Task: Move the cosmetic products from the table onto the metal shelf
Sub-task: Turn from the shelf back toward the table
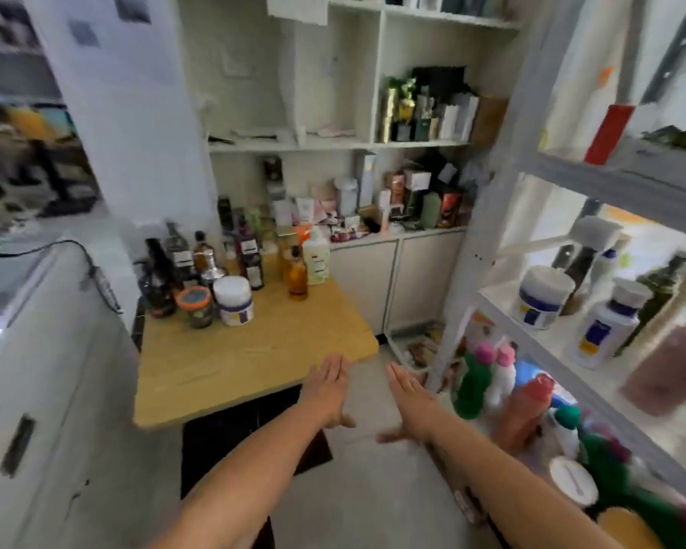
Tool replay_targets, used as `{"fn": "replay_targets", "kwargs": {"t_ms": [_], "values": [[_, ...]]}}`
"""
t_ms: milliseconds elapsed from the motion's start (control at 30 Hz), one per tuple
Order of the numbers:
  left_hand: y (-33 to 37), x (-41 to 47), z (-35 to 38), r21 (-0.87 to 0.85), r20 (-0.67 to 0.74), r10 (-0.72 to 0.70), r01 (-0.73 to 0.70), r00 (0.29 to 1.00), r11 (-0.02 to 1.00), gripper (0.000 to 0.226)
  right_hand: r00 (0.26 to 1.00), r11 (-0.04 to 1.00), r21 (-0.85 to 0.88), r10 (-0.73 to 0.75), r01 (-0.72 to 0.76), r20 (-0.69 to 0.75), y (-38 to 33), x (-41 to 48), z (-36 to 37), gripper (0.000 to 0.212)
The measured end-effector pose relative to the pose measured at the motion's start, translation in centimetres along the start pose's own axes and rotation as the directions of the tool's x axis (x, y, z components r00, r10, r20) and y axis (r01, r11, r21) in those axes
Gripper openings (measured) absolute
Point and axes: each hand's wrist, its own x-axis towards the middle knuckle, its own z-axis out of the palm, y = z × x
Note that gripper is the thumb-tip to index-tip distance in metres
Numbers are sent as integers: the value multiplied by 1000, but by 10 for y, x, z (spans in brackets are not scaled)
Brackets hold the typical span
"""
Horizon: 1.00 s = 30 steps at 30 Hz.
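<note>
The cosmetic products (230,267) crowd the far end of the worktop (234,366), well beyond your fingers (335,368), packed close: a careless reach would likely topple neighbours. Your left hand (327,390) and right hand (410,402) are flat, fingers straight, holding nothing. The metal shelf (595,176), right of your fingers, already carries jars (543,297) and bottles (606,322); the room is cramped.

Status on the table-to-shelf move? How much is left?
Looks partly done: a blue-labelled tub and a white bottle stand on the metal shelf. In hand: nothing; left hand and right hand are open and empty near the table front edge. Left: the back-corner cluster, including a white jar, an orange-lidded jar and an amber bottle.
</note>
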Motion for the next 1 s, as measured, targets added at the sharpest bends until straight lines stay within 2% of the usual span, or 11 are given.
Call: {"fn": "replay_targets", "kwargs": {"t_ms": [267, 567, 767, 1000], "values": [[-105, -12, -1, -103, -30, -336, 331, 941, 938, 113, 954, 952, -104, -276, 288, 113, -81, 120, -18, 125], [-180, 27, -40, -228, -117, -607, 574, 786, 787, 115, 855, 843, -148, -496, 516, 152, -125, 248, -65, 126], [-189, 58, -25, -237, 6, -645, 628, 764, 741, 117, 822, 824, -130, -511, 552, 249, -127, 299, -56, 127], [-263, 111, -58, -266, -81, -652, 614, 754, 743, 116, 857, 864, -84, -472, 496, 205, -159, 376, -71, 128]]}}
